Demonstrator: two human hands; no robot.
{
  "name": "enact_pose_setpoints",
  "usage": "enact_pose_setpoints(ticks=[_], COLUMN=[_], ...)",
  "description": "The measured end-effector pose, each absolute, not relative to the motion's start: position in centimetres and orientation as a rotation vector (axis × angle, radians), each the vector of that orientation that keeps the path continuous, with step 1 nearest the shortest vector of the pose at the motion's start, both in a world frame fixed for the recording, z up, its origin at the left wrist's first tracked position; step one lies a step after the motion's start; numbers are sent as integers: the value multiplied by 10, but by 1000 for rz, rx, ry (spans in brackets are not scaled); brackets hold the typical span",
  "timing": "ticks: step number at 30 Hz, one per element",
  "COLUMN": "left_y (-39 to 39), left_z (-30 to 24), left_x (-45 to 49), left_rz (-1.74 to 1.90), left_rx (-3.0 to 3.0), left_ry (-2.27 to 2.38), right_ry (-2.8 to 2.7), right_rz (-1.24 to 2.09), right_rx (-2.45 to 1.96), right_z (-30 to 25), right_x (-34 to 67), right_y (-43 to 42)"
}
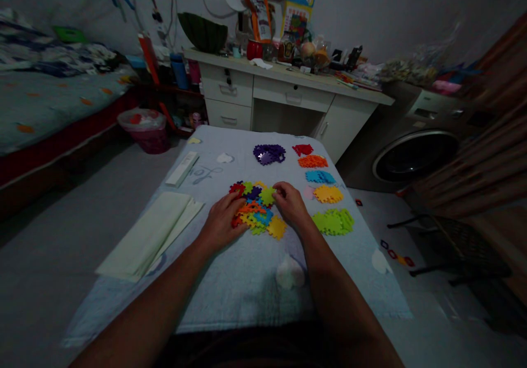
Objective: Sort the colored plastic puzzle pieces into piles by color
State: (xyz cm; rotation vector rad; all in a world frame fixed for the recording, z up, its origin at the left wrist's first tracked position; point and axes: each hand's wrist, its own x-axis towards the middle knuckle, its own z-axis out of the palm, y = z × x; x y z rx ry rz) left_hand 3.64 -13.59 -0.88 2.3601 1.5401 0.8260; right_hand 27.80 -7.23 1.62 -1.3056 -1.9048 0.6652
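A mixed pile of colourful toothed plastic puzzle pieces lies on the cloth in front of me. My left hand rests against the left side of this pile, its fingers apart and touching pieces. At the pile's right edge, my right hand pinches a light green puzzle piece between thumb and fingers. Pieces grouped by colour lie beyond and to the right: purple pieces, red pieces, orange pieces, blue pieces, yellow pieces and green pieces.
The table wears a light blue cloth. Folded pale sheets and a slim white box lie at its left. Behind stand a cluttered white desk and a washing machine. A stool is at right.
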Motion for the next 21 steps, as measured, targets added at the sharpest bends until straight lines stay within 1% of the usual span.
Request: enact_pose_setpoints(ticks=[7,13,17,21], left_y=[-134,-134,-135,-135], left_z=[-10,-9,-7,-6], left_x=[36,37,37,35], left_rz=[842,853,837,798], left_rx=[2350,2360,2391,2391], left_ry=[1533,1573,1506,1479], right_ry=[-1708,-1656,-1637,-1601], right_rz=[828,775,756,809], right_rx=[-1331,-1444,-1597,-1675], right_z=[44,77,81,75], right_x=[302,375,424,451], right_y=[-74,-91,-113,-135])
